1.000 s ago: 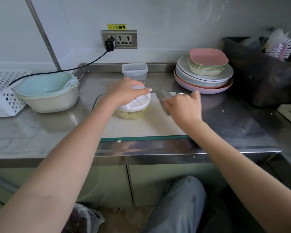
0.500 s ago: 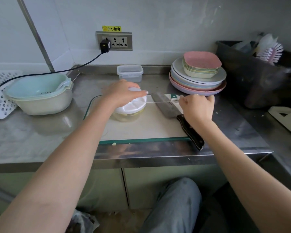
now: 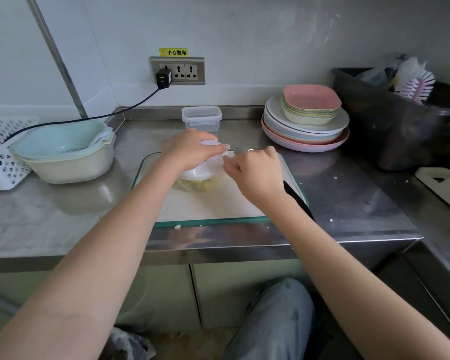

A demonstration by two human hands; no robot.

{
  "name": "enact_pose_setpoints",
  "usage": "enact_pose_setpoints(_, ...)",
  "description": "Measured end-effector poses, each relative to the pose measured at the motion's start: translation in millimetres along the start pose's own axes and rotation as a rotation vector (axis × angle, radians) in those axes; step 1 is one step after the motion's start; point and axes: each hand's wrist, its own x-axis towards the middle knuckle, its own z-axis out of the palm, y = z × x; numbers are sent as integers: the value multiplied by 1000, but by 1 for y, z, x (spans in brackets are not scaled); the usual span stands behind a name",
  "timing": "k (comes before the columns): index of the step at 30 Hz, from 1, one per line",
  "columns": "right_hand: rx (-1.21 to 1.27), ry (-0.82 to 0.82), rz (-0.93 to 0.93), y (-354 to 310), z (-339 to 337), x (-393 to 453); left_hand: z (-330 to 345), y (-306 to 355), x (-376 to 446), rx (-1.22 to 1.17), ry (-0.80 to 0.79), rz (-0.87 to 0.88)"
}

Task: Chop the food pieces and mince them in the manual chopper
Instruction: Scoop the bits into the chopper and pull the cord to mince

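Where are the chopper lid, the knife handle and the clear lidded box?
chopper lid [image 3: 205, 168], head view, white rim below the left hand
knife handle [image 3: 298, 200], head view, black grip beside the right wrist
clear lidded box [image 3: 202, 118], head view, front wall

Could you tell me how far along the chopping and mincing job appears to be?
Done: yellowish food sits inside the lidded chopper; the knife lies on the cutting board. In hand: left hand presses the lid, right hand grips at its edge, seemingly the pull handle. Left: more pulls, likely.

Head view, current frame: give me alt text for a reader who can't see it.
A left hand presses down on the white lid of a manual chopper holding yellowish food, while the right hand grips its pull handle beside the lid. The chopper stands on a cutting board on a steel counter, a knife alongside.
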Motion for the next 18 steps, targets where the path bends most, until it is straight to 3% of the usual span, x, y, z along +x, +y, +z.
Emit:
enact_pose_setpoints(2, -57, -7, 24, 17, -6, 2, -1, -1, -1, -6, 0, -1)
enact_pose_setpoints(6, -11, -13, 362, 79, -18, 4, 0, 0, -2, 40, 12, -1)
enact_pose_setpoints(11, 63, -17, -45, 8, -2, 1, 0, -1, -3, 10, 2, -22)
enact_pose_setpoints(16, -47, -12, 238, 62, -7, 8, -1, 0, -4, 15, -8, -21)
enact_pose_setpoints(18, -59, 21, 209, 43, -8, 13, 0, 2, -5, 33, -9, -19)
